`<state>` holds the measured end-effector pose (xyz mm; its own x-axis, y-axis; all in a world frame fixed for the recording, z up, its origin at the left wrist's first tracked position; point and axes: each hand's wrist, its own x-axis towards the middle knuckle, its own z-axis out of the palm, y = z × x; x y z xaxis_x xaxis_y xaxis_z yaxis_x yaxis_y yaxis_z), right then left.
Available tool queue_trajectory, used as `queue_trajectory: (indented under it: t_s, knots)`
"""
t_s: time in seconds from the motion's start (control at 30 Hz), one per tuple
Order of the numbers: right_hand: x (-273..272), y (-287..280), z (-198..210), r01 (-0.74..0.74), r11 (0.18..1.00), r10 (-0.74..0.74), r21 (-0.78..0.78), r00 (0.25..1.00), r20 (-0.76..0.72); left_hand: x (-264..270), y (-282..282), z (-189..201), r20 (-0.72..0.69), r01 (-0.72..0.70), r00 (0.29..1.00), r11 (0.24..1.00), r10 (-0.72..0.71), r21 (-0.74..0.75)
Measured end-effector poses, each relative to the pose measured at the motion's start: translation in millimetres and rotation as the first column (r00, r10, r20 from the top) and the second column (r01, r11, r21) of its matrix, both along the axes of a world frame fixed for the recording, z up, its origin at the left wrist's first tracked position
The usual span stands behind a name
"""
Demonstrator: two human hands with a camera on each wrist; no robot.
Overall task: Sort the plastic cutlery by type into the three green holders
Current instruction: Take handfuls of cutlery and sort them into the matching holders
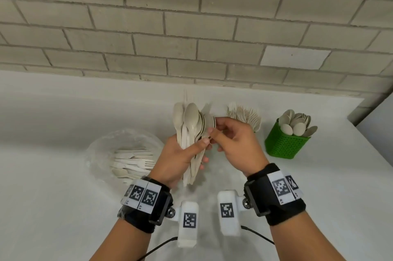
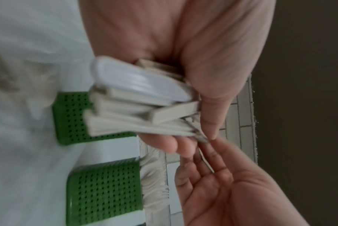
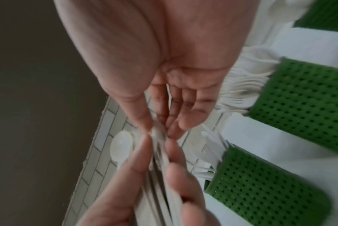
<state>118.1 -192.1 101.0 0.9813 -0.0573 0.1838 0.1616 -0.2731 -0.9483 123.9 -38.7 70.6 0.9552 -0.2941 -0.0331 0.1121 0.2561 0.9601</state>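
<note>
My left hand [image 1: 191, 150] grips a bundle of beige plastic spoons [image 1: 191, 120] upright above the counter, bowls up; the handle ends [image 2: 125, 110] stick out below its palm. My right hand [image 1: 212, 131] meets the bundle from the right, thumb and fingertips [image 3: 145, 122] pinching one spoon at its right edge. A green holder [image 1: 285, 143] at the right stands full of spoons. A fan of forks [image 1: 246, 115] rises behind my right hand, their holder [image 2: 106, 191] showing in the left wrist view. Another green holder [image 2: 71, 119] stands beside it, behind the bundle.
A crumpled clear plastic bag [image 1: 102, 150] with loose forks and other cutlery lies at the left on the white counter [image 1: 63, 207]. A grey brick wall [image 1: 191, 26] closes the back. The counter's right edge [image 1: 365, 133] runs just past the spoon holder.
</note>
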Motion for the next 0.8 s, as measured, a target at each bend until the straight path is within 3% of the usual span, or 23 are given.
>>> queue_trajectory:
  t_s: [0.43,0.67,0.73,0.8]
  knots:
    - [-29,-31,-10,0.267,0.962,-0.27,0.05,0.959,0.087,-20,-41,-5,-0.176,0.005,0.984,0.991,-0.03,-0.136]
    - [-34,-41,-14,0.291,0.956,-0.293,0.04,0.954,0.065,-24,-48,-10,-0.114,-0.034,0.993,0.996,0.025,-0.077]
    - [-33,-56,-9,0.362,0.925,-0.369,0.116,0.928,0.05,-23,-46,-12,-0.098,-0.068,0.993,0.996,0.062,-0.055]
    - [-32,-75,-2,0.391,0.875,-0.408,0.287,0.913,0.002,-22,-43,-13,-0.097,-0.074,0.993,0.996,0.07,-0.04]
